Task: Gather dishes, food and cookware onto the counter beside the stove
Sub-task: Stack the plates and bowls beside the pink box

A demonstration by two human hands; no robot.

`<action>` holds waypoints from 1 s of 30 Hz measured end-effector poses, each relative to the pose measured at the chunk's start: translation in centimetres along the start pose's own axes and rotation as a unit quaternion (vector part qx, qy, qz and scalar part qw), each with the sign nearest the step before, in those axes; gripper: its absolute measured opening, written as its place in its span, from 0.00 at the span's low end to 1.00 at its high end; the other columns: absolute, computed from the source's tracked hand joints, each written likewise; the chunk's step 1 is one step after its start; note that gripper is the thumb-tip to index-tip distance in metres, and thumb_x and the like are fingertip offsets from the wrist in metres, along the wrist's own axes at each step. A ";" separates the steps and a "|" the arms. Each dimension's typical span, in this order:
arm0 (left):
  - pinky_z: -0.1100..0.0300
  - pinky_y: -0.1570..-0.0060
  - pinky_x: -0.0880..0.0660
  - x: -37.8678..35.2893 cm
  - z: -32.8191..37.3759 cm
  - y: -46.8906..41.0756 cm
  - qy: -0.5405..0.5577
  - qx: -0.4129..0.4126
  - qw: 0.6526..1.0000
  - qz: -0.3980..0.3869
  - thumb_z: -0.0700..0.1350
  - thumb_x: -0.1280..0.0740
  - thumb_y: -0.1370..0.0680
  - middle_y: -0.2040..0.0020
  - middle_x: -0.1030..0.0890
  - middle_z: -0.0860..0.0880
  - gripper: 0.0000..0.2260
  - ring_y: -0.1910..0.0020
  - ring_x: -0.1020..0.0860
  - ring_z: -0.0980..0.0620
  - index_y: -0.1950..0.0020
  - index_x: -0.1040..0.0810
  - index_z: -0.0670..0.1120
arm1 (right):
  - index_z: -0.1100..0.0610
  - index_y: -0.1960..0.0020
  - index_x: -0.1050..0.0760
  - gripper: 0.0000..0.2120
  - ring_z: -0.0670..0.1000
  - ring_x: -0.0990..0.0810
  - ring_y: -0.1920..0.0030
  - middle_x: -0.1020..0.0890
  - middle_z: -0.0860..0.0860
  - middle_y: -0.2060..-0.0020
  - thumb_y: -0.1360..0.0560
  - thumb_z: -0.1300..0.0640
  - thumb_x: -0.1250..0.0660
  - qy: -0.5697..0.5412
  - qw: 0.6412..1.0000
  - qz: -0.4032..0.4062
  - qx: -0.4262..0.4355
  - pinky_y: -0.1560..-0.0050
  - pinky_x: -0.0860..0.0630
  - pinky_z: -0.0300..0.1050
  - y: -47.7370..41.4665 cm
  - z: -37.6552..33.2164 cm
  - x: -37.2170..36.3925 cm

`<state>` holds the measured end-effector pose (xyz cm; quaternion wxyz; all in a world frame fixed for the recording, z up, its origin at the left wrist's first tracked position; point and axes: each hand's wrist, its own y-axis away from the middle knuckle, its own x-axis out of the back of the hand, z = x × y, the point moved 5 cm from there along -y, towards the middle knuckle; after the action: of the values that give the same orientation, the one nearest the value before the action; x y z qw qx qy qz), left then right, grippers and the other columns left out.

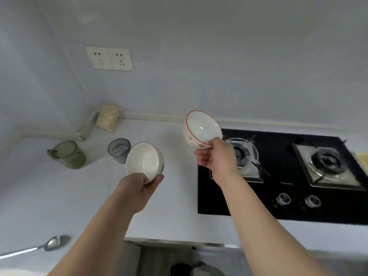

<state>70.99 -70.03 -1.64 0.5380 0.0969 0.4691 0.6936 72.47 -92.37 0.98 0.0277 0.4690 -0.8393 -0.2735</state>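
- L. hand (pixel 139 186): pinches the near rim of the white bowl (pixel 144 161), thumb on the rim, fingers curled under the base.
- White bowl: lies just beyond the L. grip, held in the air above the counter (pixel 175 196). It is round, so no long axis; mouth tipped up and toward the viewer.
- R. hand (pixel 214 156): grips the red-rimmed bowl (pixel 202 129) at its low edge, fingers wrapped round the foot, thumb at the rim.
- Red-rimmed bowl: sits above and beyond the R. grip, tilted steeply. Mouth faces the viewer, spotted outer wall turned left. It hangs over the left edge of the stove (pixel 278 196).
- The two bowls are apart; R. bowl is higher and farther than L. bowl.
- Grey cup (pixel 119 150): upright, just left of and behind the L. bowl.
- Green jug (pixel 67 155): upright, well left of the L. grip.
- Bag of food (pixel 108 118): leans in the wall corner, far beyond the L. grip.
- Spoon (pixel 51 243): flat on the counter, near and left of the L. forearm, bowl end toward the arm.
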 end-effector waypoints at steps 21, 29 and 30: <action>0.58 0.69 0.18 -28.3 -35.3 20.2 -0.380 0.090 0.853 -0.347 0.26 0.48 0.22 0.41 0.30 0.31 0.26 0.54 0.20 0.37 0.24 0.44 0.37 | 0.61 0.41 0.29 0.13 0.55 0.24 0.73 0.18 0.65 0.66 0.22 0.63 0.47 -0.151 0.886 0.417 0.133 0.71 0.23 0.46 25.0 -0.4 48.9; 0.61 0.75 0.21 -39.5 -51.8 26.8 -0.440 0.038 0.819 -0.368 0.30 0.45 0.19 0.51 0.26 0.35 0.22 0.59 0.20 0.41 0.24 0.42 0.37 | 0.60 0.42 0.28 0.16 0.55 0.27 0.71 0.21 0.58 0.70 0.25 0.65 0.49 -0.134 0.887 0.424 0.126 0.70 0.27 0.47 28.2 -1.3 68.3; 0.62 0.75 0.21 -40.7 -53.5 27.4 -0.449 0.036 0.815 -0.365 0.31 0.45 0.18 0.52 0.25 0.36 0.22 0.60 0.20 0.42 0.24 0.42 0.37 | 0.59 0.42 0.28 0.16 0.55 0.27 0.70 0.21 0.58 0.70 0.24 0.64 0.49 -0.130 0.887 0.425 0.123 0.69 0.27 0.48 28.2 -1.6 70.3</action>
<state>35.21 -132.82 5.21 0.8988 0.2387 0.2007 0.3081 11.95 -137.88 1.30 -0.0261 0.0275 -0.9812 -0.1892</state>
